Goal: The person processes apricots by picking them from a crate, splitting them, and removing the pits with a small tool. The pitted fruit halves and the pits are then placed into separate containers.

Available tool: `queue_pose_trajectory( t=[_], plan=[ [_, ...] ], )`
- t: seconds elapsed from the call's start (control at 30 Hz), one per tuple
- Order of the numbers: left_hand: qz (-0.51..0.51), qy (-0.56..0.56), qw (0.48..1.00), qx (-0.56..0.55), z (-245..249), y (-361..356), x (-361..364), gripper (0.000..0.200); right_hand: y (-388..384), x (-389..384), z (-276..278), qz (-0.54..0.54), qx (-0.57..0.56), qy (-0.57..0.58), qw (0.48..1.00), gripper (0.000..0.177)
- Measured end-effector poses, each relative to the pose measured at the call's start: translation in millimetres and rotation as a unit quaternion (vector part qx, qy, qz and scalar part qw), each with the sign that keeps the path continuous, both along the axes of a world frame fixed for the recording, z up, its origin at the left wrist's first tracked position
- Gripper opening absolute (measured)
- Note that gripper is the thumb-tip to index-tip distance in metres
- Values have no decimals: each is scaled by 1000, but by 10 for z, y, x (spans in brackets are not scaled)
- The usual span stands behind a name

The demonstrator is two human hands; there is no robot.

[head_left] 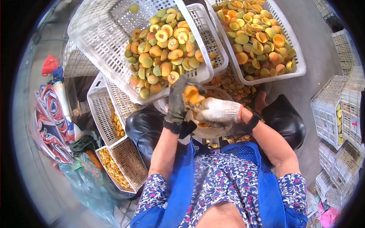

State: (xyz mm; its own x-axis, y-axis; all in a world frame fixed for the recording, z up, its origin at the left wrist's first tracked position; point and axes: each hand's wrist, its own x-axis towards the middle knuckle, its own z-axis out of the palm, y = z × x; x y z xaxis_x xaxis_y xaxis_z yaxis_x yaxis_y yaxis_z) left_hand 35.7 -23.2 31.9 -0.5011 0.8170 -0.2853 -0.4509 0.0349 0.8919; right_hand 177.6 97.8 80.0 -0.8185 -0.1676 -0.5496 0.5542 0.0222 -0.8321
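My left hand (176, 100), in a dark glove, is closed around an orange apricot half (192, 95), its hollow cut side showing. Right beside it, my right hand (218, 112) in a white knitted glove has its fingers curled in by the fruit; whatever they hold is hidden. Both hands are above a round bowl (213, 132) between my knees, with some orange pieces in it. In front of me, a tilted white crate (146, 99) holds cut apricots (165, 68), some with stones showing. A second crate (300, 71) holds hollowed halves (262, 37).
Apricot stones (232, 85) lie in a heap beyond the bowl. Crates with orange pieces (114, 167) stand at my left, near crumpled striped sacking (53, 121) and a plastic bag (89, 182). Stacked crates (327, 110) line the right side.
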Motion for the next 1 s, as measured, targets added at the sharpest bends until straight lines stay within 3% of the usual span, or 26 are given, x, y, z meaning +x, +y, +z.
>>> queue_pose_trajectory(
  t=[0.03, 0.07, 0.1, 0.17, 0.23, 0.3, 0.33, 0.37, 0.4, 0.47, 0.5, 0.63, 0.7, 0.73, 0.77, 0.8, 0.83, 0.87, 0.93, 1.0],
  plan=[
    [98, -110, 989, -21, -26, -66, -14, 37, -110, -4, -278, 43, 130, 251, 958, 30],
    [170, -139, 975, -36, -88, -145, -46, 40, -158, 116, -485, 95, 187, 188, 959, 29],
    [169, -137, 975, -34, -20, -81, -58, 40, -180, 173, -416, 144, 243, 122, 952, 29],
    [298, -102, 949, -18, 162, 55, -90, 42, -207, 230, -464, 131, 282, 99, 945, 29],
    [270, -148, 950, 45, 297, 196, -314, 42, -204, 217, -474, 115, 317, 71, 939, 30],
    [149, 29, 985, 76, 587, 391, -434, 39, -106, 159, -408, 77, 292, 66, 951, 28],
    [110, 89, 986, 90, 632, 481, -519, 39, -84, 169, -455, 70, 301, 139, 941, 24],
    [70, 319, 941, -92, 505, 611, -678, 40, -67, 162, -496, 66, 304, 139, 940, 24],
    [27, 458, 869, -188, 169, 625, -864, 41, -58, 160, -542, 73, 317, 188, 927, 24],
    [-42, 704, 604, -371, -495, 658, -1228, 42, -86, 188, -799, 61, 350, 269, 895, 22],
    [-13, 649, 636, -416, -309, 713, -1002, 42, -68, 205, -793, 60, 352, 265, 896, 22],
    [22, 626, 678, -384, -306, 681, -960, 40, 54, 152, -632, 20, 338, 194, 921, 21],
    [46, 616, 730, -294, -362, 596, -1028, 34, 124, 130, -713, -5, 359, 276, 892, 22],
    [48, 616, 728, -297, -204, 580, -919, 34, 229, 116, -554, -80, 375, 301, 873, 21],
    [61, 431, 876, -207, -46, 524, -761, 30, 253, 101, -361, -150, 323, 257, 899, 23],
    [71, 218, 968, -104, 135, 486, -599, 25, 252, 86, -409, -153, 368, 310, 863, 21],
    [74, 218, 967, -105, 250, 458, -496, 25, 260, 68, -464, -155, 412, 361, 822, 20],
    [55, 180, 974, -126, 343, 443, -401, 22, 259, 53, -469, -152, 411, 362, 823, 20],
    [26, 162, 977, -140, 396, 401, -239, 23, 249, 38, -467, -109, 562, 440, 692, 16],
    [38, 149, 981, -119, 401, 384, -74, 24, 208, 20, -502, -111, 582, 433, 679, 15]
  ],
)
